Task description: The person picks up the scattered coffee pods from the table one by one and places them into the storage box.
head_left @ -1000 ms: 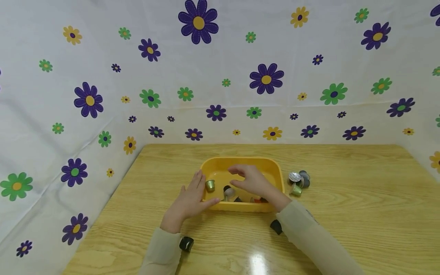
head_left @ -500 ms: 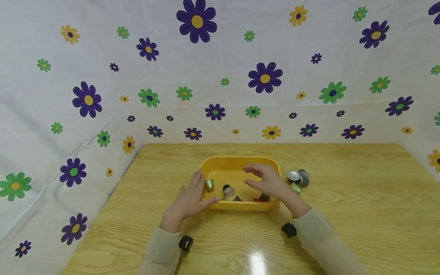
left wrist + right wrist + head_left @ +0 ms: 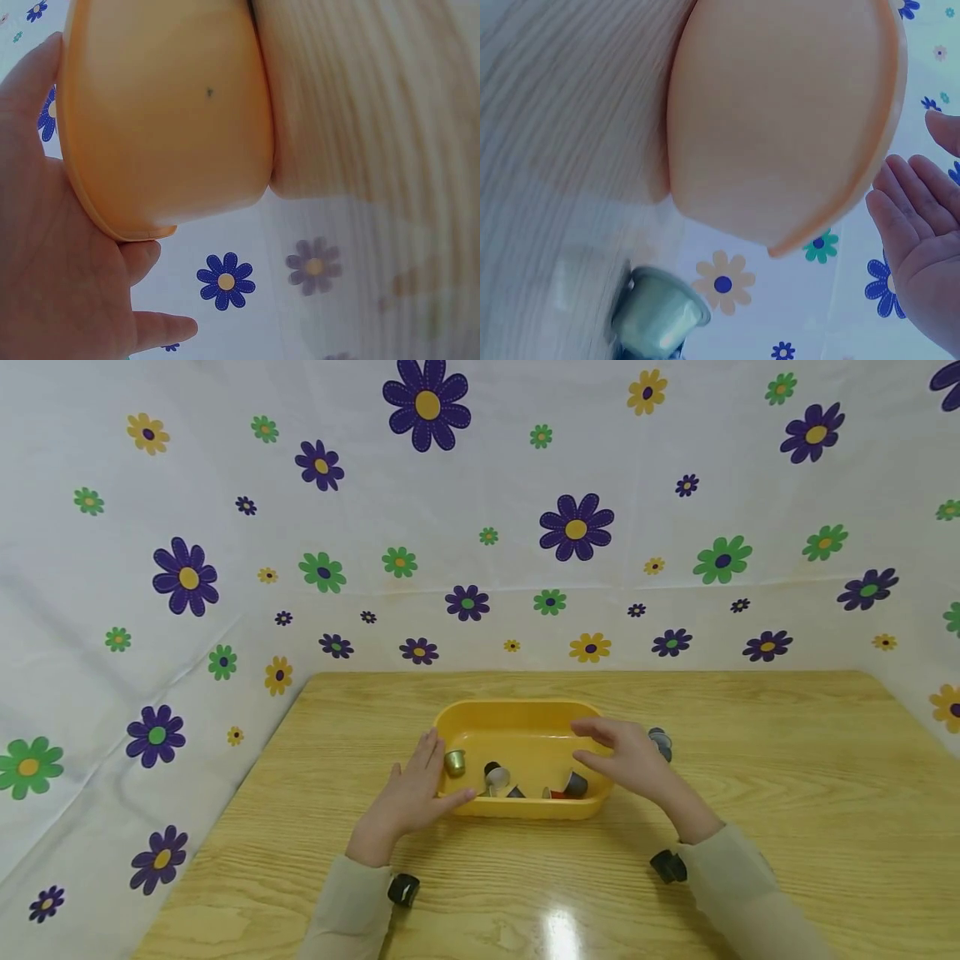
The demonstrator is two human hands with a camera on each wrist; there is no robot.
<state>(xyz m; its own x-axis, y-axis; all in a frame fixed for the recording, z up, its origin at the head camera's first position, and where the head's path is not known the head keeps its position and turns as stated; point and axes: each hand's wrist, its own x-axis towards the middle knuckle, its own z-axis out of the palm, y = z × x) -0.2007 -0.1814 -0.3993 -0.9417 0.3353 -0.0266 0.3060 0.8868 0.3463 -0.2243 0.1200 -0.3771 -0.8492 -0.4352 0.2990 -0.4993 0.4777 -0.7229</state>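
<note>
The right hand (image 3: 633, 764) has drifted from over the tray (image 3: 525, 810) to its right side, thumb and fingers parted, empty; touching or not, I can't quite tell. The left hand (image 3: 408, 797), thumb out, rests against the left side, so both flank the pods (image 3: 498, 777) inside.

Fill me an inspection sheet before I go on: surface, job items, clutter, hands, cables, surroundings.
Surface: wood-grain table, bright reflection at the near side.
Job items: yellow tray containing several capsules, including a gold capsule at left; loose capsules on the table, right of the tray.
Clutter: nothing seen.
Hands: left hand touches the tray's left rim; right hand at its right end, holding nothing.
Cables: nothing seen.
Surroundings: white flower-print sheeting.
</note>
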